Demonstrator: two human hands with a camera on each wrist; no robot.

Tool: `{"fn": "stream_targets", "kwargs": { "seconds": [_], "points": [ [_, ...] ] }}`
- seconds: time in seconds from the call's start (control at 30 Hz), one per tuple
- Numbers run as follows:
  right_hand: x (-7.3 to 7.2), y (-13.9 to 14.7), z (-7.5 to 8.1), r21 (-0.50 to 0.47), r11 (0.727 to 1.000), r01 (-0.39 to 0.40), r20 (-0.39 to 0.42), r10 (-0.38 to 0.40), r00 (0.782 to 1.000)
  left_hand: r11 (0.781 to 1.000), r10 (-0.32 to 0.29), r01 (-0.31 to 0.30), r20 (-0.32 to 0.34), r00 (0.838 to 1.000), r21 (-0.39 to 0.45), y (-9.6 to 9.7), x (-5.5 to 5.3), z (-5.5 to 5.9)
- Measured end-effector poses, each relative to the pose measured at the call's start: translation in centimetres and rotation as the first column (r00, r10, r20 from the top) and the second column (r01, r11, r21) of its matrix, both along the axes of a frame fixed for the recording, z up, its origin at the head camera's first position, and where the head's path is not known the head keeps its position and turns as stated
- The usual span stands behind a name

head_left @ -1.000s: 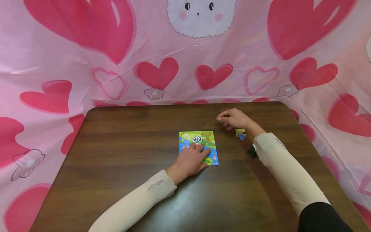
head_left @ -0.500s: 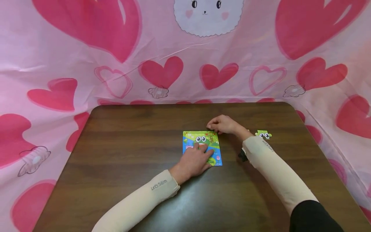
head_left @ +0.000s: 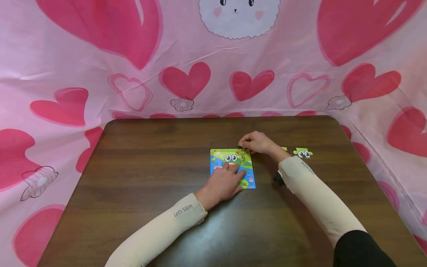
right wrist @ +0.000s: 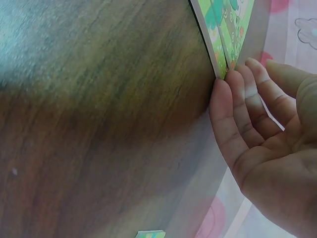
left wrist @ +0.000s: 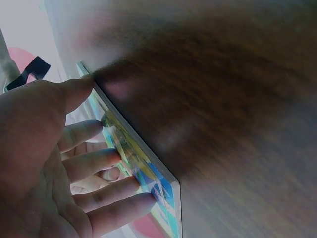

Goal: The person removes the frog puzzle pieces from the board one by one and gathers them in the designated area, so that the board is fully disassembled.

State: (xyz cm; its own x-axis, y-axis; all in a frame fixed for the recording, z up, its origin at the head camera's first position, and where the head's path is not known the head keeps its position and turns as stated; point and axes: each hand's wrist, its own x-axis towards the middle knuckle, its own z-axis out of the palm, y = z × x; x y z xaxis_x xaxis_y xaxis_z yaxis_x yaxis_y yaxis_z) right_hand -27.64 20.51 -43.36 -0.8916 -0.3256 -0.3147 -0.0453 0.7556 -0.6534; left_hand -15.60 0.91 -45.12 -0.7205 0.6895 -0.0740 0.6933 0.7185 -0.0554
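A square frog picture puzzle (head_left: 217, 155) in green and blue lies flat on the table. Across its lower half rests my left hand (head_left: 224, 184), fingers spread over the picture; in the left wrist view the thumb (left wrist: 78, 93) reaches the puzzle's edge. At the far right corner, the fingertips of my right hand (head_left: 256, 142) touch the puzzle. In the right wrist view those fingers (right wrist: 225, 116) are gently bent against the corner, with the thumb apart from the board. Nothing shows held between them. A frog-eyes puzzle piece (head_left: 303, 152) lies loose to the right.
Partly behind the right wrist lies another loose green piece (head_left: 284, 148). The brown wooden table (head_left: 150, 167) meets a pink cloth (head_left: 213, 48) printed with hearts at its back edge. A black item (head_left: 278, 180) sits under the right wrist.
My right hand has moved left and down from above the table to the puzzle's far right corner, uncovering the frog-eyes piece. My left hand stays on the puzzle. The head view has shifted slightly.
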Motion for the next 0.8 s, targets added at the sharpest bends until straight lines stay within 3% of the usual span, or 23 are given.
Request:
{"fn": "stream_targets", "kwargs": {
  "seconds": [0.43, 0.8],
  "points": [
    [-0.11, -0.28, -0.13, 0.06, 0.997, -0.044, -0.011, 0.045, 0.999, 1.0, 0.009, -0.009, 0.019, 1.0, 0.004, 0.07, -0.03, 0.08],
    [-0.14, -0.23, -0.27, 0.054, 0.997, -0.053, -0.024, 0.055, 0.998, 0.998, 0.005, -0.007, -0.031, 1.0, -0.059, 0.34, -0.04, 0.09]
  ]
}}
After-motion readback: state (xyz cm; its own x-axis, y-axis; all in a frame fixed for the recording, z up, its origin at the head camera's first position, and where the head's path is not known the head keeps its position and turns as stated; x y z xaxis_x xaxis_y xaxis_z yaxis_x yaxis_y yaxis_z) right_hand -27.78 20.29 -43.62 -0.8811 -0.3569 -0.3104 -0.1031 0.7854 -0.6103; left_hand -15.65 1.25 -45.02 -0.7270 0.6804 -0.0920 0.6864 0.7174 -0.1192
